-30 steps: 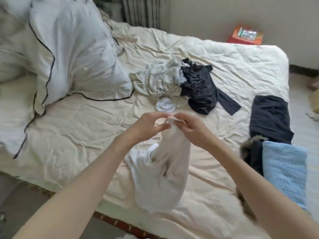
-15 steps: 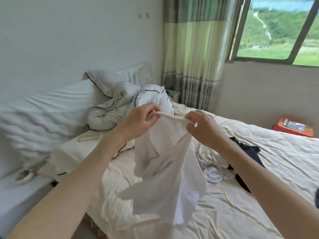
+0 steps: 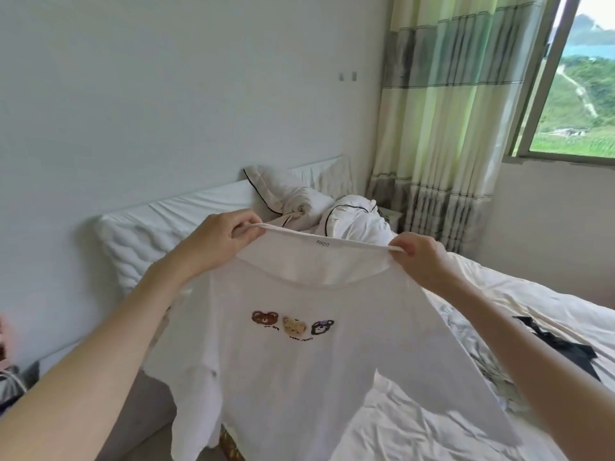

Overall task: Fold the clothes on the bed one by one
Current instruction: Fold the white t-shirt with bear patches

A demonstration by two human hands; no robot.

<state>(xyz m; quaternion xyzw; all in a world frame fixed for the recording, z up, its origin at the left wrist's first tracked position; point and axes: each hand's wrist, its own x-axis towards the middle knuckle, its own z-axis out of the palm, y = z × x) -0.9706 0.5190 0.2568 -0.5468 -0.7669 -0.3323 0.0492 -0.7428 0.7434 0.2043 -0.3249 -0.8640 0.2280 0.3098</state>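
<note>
A white T-shirt [image 3: 299, 367] with three small bear faces printed on the chest hangs spread out in the air over the bed's near edge. My left hand [image 3: 216, 237] pinches the neckline at its left end and my right hand [image 3: 417, 261] pinches it at the right end, so the collar is stretched between them. The shirt's body and sleeves hang down freely. A black garment [image 3: 559, 344] and a pale patterned one [image 3: 509, 387] lie crumpled on the cream bed sheet [image 3: 416, 417] at the right, partly hidden by my right arm.
White pillows with black piping [image 3: 299, 201] are piled at the padded headboard [image 3: 173, 221]. A green striped curtain [image 3: 442, 121] and an open window [image 3: 585, 94] stand at the right. A dark bag [image 3: 13, 384] sits at the far left edge.
My hands have moved apart along the neckline and lifted the shirt, which now hangs open and flat with its bear print showing. The view has tilted up toward the headboard.
</note>
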